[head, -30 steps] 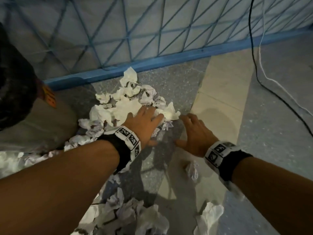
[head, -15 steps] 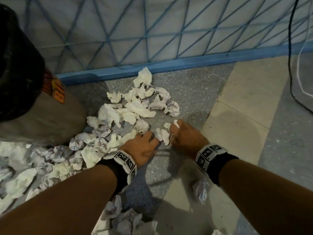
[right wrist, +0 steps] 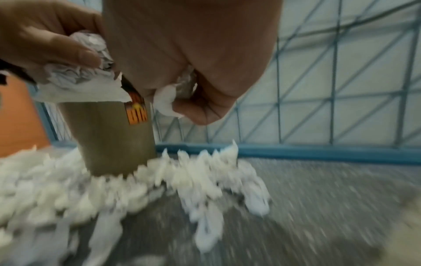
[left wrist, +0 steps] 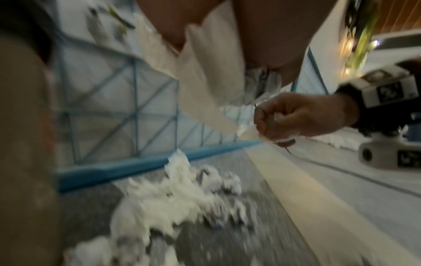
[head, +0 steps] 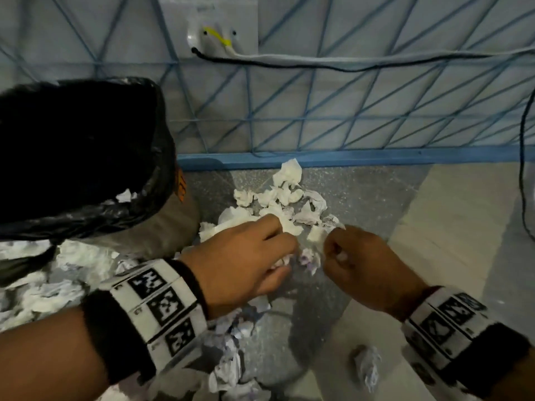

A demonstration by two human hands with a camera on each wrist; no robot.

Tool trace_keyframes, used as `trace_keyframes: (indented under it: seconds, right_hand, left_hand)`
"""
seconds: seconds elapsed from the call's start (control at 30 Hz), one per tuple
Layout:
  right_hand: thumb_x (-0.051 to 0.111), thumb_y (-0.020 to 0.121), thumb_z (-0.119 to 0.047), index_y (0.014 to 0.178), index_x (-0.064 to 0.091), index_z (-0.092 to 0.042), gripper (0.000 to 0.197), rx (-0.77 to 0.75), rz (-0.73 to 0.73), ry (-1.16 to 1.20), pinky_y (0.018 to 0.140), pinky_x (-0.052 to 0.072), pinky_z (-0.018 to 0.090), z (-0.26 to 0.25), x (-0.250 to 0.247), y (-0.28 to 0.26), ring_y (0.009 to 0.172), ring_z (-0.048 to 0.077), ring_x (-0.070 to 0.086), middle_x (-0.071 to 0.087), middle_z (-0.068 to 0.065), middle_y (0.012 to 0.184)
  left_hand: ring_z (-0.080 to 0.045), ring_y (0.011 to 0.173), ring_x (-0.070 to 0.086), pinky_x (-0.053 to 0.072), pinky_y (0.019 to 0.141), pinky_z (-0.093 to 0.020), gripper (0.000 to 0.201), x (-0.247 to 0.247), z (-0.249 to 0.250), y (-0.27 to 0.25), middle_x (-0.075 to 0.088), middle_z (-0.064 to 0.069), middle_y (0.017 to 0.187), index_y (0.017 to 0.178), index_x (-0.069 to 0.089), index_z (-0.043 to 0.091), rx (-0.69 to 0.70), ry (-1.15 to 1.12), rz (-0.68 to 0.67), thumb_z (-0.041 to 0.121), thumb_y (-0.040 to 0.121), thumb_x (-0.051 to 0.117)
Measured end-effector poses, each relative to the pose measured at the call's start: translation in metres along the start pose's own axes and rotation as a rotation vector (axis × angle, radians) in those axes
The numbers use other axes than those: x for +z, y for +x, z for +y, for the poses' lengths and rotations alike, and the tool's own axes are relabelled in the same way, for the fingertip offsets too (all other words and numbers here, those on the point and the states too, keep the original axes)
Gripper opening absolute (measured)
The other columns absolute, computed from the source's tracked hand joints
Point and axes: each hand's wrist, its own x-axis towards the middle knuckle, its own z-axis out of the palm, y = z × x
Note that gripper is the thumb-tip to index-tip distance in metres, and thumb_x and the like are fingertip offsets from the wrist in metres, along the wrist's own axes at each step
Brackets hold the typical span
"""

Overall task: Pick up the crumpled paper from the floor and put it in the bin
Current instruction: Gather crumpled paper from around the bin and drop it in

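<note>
Several crumpled white paper balls (head: pixel 285 195) lie heaped on the grey floor by the blue skirting. My left hand (head: pixel 285 250) is raised above the pile and grips a bunch of crumpled paper (left wrist: pixel 205 81); in the right wrist view that bunch (right wrist: pixel 86 75) hangs below its thumb. Just right of it, my right hand (head: pixel 333 251) is a fist curled round a smaller wad (right wrist: pixel 168 100). The bin (head: pixel 86 157), olive-brown with a black liner, stands to the left of both hands, with scraps of paper on its rim.
More crumpled paper (head: pixel 66 273) lies around the bin's foot and under my left forearm, and one loose ball (head: pixel 367 369) sits near my right wrist. A wall with blue lattice (head: pixel 347 111) is close behind. Black and white cables (head: pixel 333 63) run along it from a socket.
Both hands, flat on the floor pile a second ago, have curled round paper and lifted off the floor. The view has risen, and the bin's open top now shows.
</note>
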Motion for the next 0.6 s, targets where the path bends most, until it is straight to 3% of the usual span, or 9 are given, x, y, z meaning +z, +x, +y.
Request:
trace_keyframes:
  seconds: [0.13, 0.23, 0.3, 0.37, 0.47, 0.6]
  right_hand:
    - [0.054, 0.076, -0.031, 0.075, 0.056, -0.024, 0.007, -0.085, 0.112, 0.052, 0.063, 0.043, 0.026, -0.068, -0.058, 0.025, 0.068, 0.009, 0.053, 0.056, -0.009, 0.071]
    - [0.056, 0.07, -0.034, 0.075, 0.058, -0.026, 0.01, -0.059, 0.187, 0.096, 0.065, 0.039, 0.016, -0.129, -0.086, 0.058, 0.07, 0.008, 0.054, 0.061, -0.008, 0.072]
    - [0.06, 0.072, -0.033, 0.074, 0.059, -0.025, 0.008, -0.087, 0.222, 0.11, 0.064, 0.04, 0.019, -0.171, -0.093, 0.086, 0.067, 0.008, 0.054, 0.064, -0.006, 0.072]
    - [0.063, 0.074, -0.026, 0.075, 0.061, -0.024, 0.003, -0.131, 0.231, 0.103, 0.071, 0.042, 0.027, -0.206, -0.088, 0.114, 0.074, 0.012, 0.056, 0.066, -0.003, 0.076]
    - [0.064, 0.078, -0.024, 0.083, 0.064, -0.02, 0.007, -0.137, 0.18, 0.062, 0.077, 0.041, 0.028, -0.241, -0.06, 0.148, 0.086, 0.017, 0.059, 0.066, 0.0, 0.084]
    - [0.062, 0.082, -0.038, 0.118, 0.06, -0.026, 0.038, -0.088, -0.058, -0.125, 0.091, 0.043, 0.03, -0.253, -0.019, 0.157, 0.109, 0.025, 0.055, 0.061, 0.007, 0.116]
  left_hand:
    - [-0.013, 0.084, 0.056, 0.047, 0.07, -0.025, 0.024, -0.103, -0.011, -0.03, 0.055, 0.002, 0.097, 0.104, 0.056, 0.024, -0.032, 0.105, 0.295, 0.04, 0.087, 0.051]
    - [-0.009, 0.084, 0.049, 0.032, 0.073, -0.017, 0.028, -0.171, -0.038, -0.054, 0.054, 0.005, 0.092, 0.102, 0.06, 0.018, -0.11, 0.182, 0.489, 0.038, 0.084, 0.055]
    - [-0.004, 0.079, 0.043, 0.028, 0.07, -0.017, 0.031, -0.199, -0.063, -0.067, 0.052, 0.007, 0.088, 0.101, 0.061, 0.017, -0.216, 0.147, 0.592, 0.039, 0.081, 0.055]
    - [-0.009, 0.079, 0.048, 0.032, 0.069, -0.023, 0.032, -0.205, -0.094, -0.078, 0.056, 0.003, 0.086, 0.1, 0.062, 0.018, -0.356, 0.073, 0.656, 0.041, 0.079, 0.056]
    - [-0.022, 0.086, 0.059, 0.038, 0.071, -0.026, 0.034, -0.189, -0.132, -0.091, 0.063, -0.004, 0.09, 0.102, 0.063, 0.018, -0.558, -0.013, 0.574, 0.042, 0.079, 0.061]
    - [-0.026, 0.112, 0.055, 0.04, 0.09, -0.029, 0.044, -0.166, -0.155, -0.109, 0.06, -0.008, 0.121, 0.123, 0.057, 0.02, -0.642, 0.037, 0.234, 0.044, 0.086, 0.057]
